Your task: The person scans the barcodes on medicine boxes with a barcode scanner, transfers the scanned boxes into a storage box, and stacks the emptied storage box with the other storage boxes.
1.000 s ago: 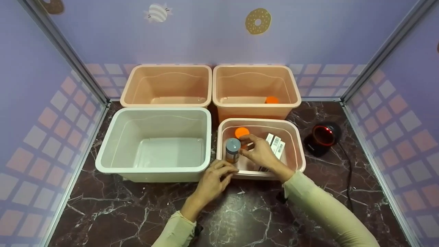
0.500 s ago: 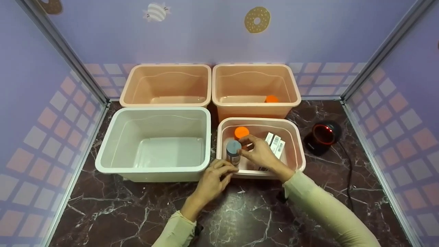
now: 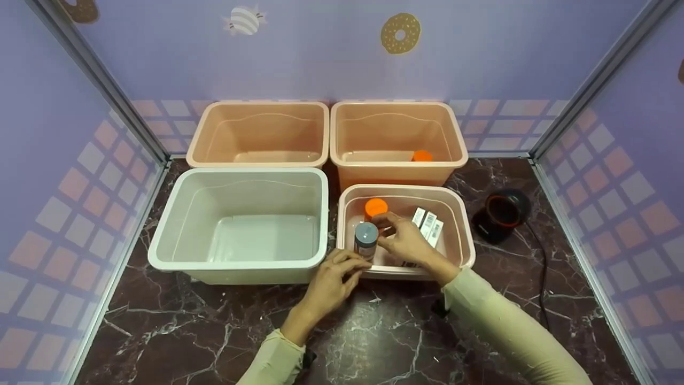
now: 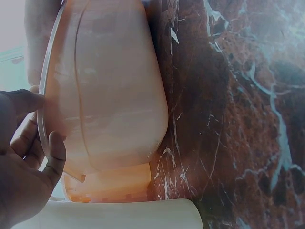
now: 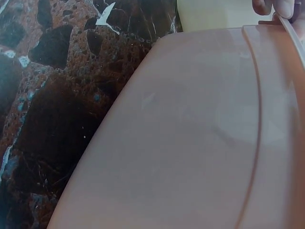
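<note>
A bottle with a grey lid (image 3: 366,233) stands in the small pink bin (image 3: 464,235), near its left wall. My right hand (image 3: 406,241) reaches into this bin; its loosely bent fingers are at the lid's right side, thumb and index finger apart. An orange-lidded bottle (image 3: 376,207) stands just behind, partly hidden by these fingers. My left hand (image 3: 331,280) grips the bin's rim at the front left corner, the thumb outside, as the left wrist view shows. Several white boxes (image 3: 427,224) with barcodes lie to the right, partly covered by my right hand.
Left of the pink bin stands a larger white bin (image 3: 240,265). Two orange bins (image 3: 259,160) are behind, the right one with an orange-lidded item (image 3: 422,156). A black scanner-like device (image 3: 502,214) with a cable stands at the right on the dark marbled table (image 3: 374,342).
The grey-lidded bottle has shifted slightly toward the front and right. Both hands stay nearly in place. The red glow on the black device has gone out.
</note>
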Demonstrator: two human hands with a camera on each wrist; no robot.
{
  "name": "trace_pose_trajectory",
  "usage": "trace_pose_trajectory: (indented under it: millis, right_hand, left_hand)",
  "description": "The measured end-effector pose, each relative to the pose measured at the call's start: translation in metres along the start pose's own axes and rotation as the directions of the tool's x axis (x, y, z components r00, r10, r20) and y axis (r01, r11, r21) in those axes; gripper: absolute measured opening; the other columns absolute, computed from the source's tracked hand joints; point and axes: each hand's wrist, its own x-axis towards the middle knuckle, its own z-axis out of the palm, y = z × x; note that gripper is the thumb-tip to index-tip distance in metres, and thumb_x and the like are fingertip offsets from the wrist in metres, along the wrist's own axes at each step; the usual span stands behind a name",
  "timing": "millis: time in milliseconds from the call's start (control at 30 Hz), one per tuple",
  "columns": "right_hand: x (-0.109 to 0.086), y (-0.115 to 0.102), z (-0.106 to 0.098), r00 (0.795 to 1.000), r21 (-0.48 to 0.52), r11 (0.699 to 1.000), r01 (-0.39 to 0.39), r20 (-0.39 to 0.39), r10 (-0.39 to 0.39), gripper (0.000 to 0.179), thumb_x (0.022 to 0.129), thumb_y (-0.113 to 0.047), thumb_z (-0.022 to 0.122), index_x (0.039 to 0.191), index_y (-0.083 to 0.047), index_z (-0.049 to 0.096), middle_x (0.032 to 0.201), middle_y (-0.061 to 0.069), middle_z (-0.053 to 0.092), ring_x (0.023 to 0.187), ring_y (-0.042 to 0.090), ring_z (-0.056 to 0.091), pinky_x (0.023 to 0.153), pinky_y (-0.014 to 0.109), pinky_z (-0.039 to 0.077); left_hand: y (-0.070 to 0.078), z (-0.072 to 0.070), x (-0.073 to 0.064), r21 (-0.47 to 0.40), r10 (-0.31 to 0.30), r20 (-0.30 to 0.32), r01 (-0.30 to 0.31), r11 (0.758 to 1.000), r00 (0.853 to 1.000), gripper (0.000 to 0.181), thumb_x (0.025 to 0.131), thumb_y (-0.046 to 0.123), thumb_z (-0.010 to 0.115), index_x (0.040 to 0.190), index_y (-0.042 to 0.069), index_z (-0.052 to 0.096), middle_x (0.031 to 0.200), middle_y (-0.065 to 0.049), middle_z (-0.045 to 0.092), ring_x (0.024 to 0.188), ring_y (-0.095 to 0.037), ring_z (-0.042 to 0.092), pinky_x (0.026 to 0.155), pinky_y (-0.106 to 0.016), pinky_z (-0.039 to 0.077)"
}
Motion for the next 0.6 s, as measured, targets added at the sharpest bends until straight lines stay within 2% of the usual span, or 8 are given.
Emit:
trace_pose_trajectory:
  millis: [133, 267, 600]
  right_hand:
    - [-0.0012, 0.0011, -0.0017, 0.999, -0.030, 0.999, 0.028, 0.036, -0.027, 0.055, 0.080, -0.005, 0.072, 0.132, 0.000, 0.057, 0.118, 0.017, 0.069, 0.100, 0.034, 0.069, 0.088, 0.047, 0.058]
    - [-0.0016, 0.0017, -0.0018, 0.997, -0.051, 0.997, 0.051, 0.063, -0.048, 0.057, 0.077, -0.002, 0.072, 0.133, -0.001, 0.058, 0.123, 0.016, 0.067, 0.105, 0.035, 0.067, 0.092, 0.049, 0.057]
    - [-0.0014, 0.0004, 0.0004, 0.998, -0.105, 0.994, 0.027, 0.059, -0.021, 0.058, 0.076, -0.008, 0.080, 0.130, -0.005, 0.060, 0.118, 0.012, 0.068, 0.102, 0.031, 0.068, 0.090, 0.045, 0.057]
  left_hand:
    - [-0.0003, -0.0001, -0.0007, 0.005, 0.013, -0.013, -0.013, 1.000, 1.000, 0.022, 0.087, 0.007, 0.074, 0.106, 0.018, 0.077, 0.108, 0.006, 0.070, 0.106, -0.016, 0.060, 0.096, -0.031, 0.052]
    - [-0.0008, 0.0000, -0.0007, 0.010, 0.019, -0.019, -0.019, 1.000, 1.000, 0.023, 0.086, 0.007, 0.075, 0.105, 0.018, 0.076, 0.107, 0.006, 0.070, 0.105, -0.015, 0.060, 0.096, -0.031, 0.052]
    - [-0.0013, 0.0005, -0.0001, 0.014, 0.041, -0.027, -0.041, 0.999, 0.999, 0.023, 0.086, 0.003, 0.074, 0.105, 0.016, 0.077, 0.104, 0.004, 0.070, 0.103, -0.016, 0.061, 0.094, -0.029, 0.052]
